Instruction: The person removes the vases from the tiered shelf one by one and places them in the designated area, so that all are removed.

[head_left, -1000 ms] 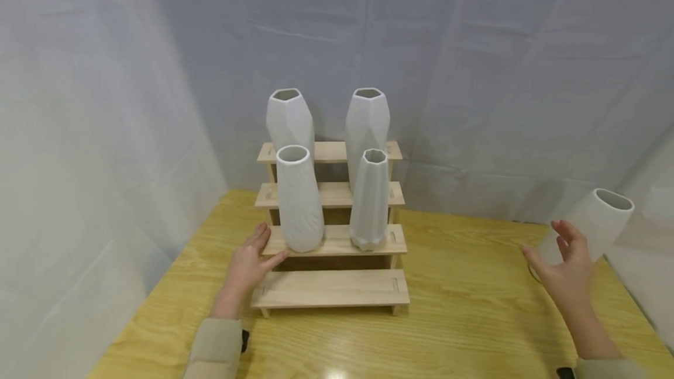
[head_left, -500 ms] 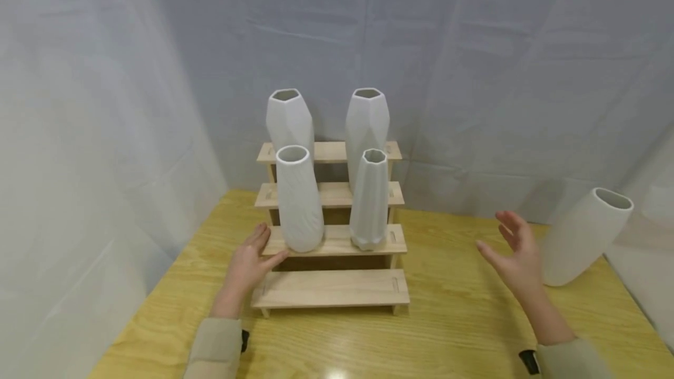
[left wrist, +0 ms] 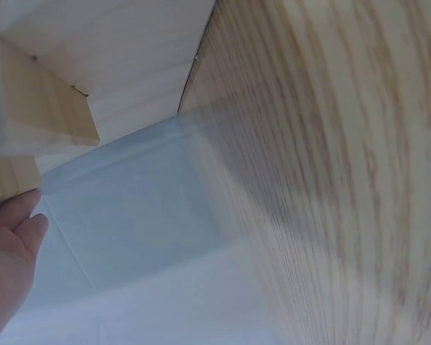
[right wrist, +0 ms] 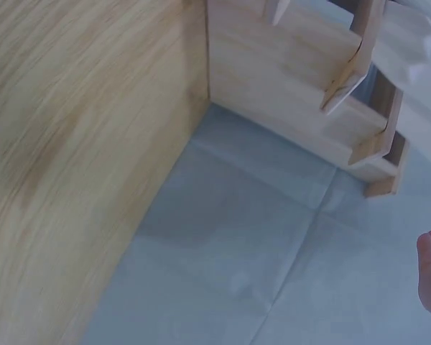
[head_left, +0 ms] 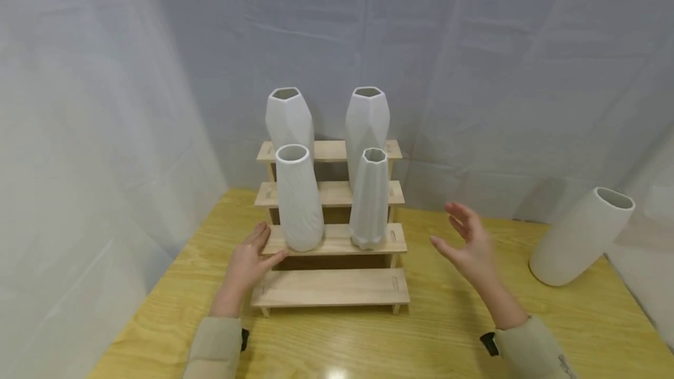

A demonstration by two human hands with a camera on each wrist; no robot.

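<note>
My left hand (head_left: 247,263) holds the left end of a stepped wooden display stand (head_left: 332,289), its thumb along the front edge of one tier. In the left wrist view, its fingertips (left wrist: 30,224) meet a wooden board. Two white vases stand on that tier: a textured round-mouthed vase (head_left: 300,203) and a ribbed vase (head_left: 370,206). Behind them rise a left faceted vase (head_left: 288,119) and a right faceted vase (head_left: 367,116), their lower parts partly hidden. My right hand (head_left: 471,250) hovers right of the stand, fingers spread and holding nothing. The right wrist view catches only part of it.
A plain white vase (head_left: 579,241) leans to the right at the far right of the yellow wooden table (head_left: 453,320). The lowest tier in front is bare. Pale cloth (head_left: 495,104) hangs behind and on both sides.
My right hand has moved left, away from the leaning white vase toward the stand, uncovering that vase. My left hand and the vases on the stand have stayed in place.
</note>
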